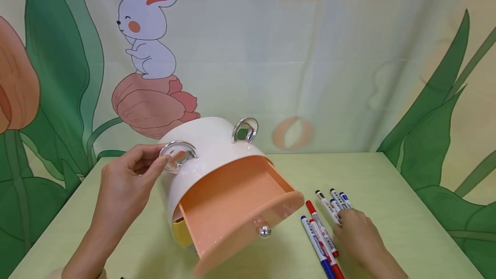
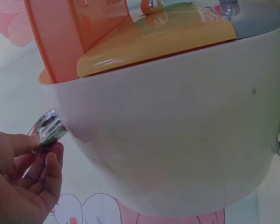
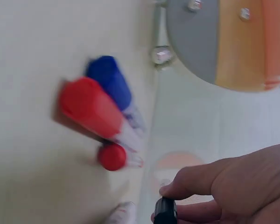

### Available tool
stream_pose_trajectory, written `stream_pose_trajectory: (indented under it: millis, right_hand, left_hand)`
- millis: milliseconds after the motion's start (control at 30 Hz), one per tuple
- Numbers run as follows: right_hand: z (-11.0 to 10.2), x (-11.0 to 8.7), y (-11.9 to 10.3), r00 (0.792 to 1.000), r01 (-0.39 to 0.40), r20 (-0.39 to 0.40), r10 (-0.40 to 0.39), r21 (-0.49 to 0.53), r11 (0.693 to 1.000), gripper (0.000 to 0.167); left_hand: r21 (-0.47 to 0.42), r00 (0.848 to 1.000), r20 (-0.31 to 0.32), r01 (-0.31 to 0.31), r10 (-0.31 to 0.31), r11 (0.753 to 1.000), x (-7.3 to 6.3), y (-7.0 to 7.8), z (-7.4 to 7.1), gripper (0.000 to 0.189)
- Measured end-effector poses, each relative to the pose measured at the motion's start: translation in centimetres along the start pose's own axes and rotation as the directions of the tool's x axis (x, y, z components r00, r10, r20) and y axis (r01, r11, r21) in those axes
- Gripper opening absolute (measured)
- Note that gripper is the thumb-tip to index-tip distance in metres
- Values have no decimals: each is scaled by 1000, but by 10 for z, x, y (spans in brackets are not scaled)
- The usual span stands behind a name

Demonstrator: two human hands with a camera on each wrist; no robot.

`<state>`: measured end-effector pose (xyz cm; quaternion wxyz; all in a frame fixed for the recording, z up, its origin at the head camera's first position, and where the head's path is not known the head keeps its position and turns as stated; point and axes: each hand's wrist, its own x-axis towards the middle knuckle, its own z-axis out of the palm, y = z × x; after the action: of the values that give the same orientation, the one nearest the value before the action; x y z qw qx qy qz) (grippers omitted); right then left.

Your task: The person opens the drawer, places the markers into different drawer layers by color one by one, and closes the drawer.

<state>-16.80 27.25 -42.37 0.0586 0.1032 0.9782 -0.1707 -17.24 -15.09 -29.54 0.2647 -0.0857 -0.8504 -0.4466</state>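
Note:
A white drawer box (image 1: 209,137) with silver ear-shaped rings stands on the table, its top orange drawer (image 1: 228,193) pulled out and bare inside. My left hand (image 1: 125,184) pinches the near-left silver ring (image 2: 47,130) between thumb and fingers. To the right of the box, my right hand (image 1: 358,236) is low over a group of markers. In the right wrist view its thumb and fingers pinch a marker by its black end (image 3: 165,211). Beside that hand lie a blue-capped marker (image 1: 315,240) and two red markers, one with its red end (image 3: 113,157) towards the camera.
Below the orange drawer are a yellow drawer (image 2: 158,44) and a grey-blue drawer (image 2: 256,21), both pushed in, with silver knobs. Several white markers (image 1: 326,205) with black or blue ends lie beyond the right hand. A printed rabbit cloth (image 1: 333,76) hangs behind the table.

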Motion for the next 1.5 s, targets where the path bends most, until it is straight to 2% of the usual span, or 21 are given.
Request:
stream_pose_trajectory:
  millis: [200,667,800,1033,1500]
  right_hand:
    - [-19,-1,5,999,40,-22,-38,72,997,29]
    - [-74,-10,3,981,174,-93,-168,61,983,26]
    - [-90,-13,3,966,240,-117,-230,77,968,27]
    - [-111,-13,1,925,366,-151,-349,103,925,21]
    - [-145,-20,-24,889,454,-132,-438,143,879,18]
  left_hand:
    - [7,1000,-1,-2,2,1000,0,-1,0,22]
    - [10,1000,2,-18,18,1000,-1,0,0,22]
    - [2,1000,-1,-23,23,1000,-1,0,0,21]
    - [-10,1000,-4,-26,26,1000,-1,0,0,21]
    - [-3,1000,-7,-17,17,1000,-1,0,1,22]
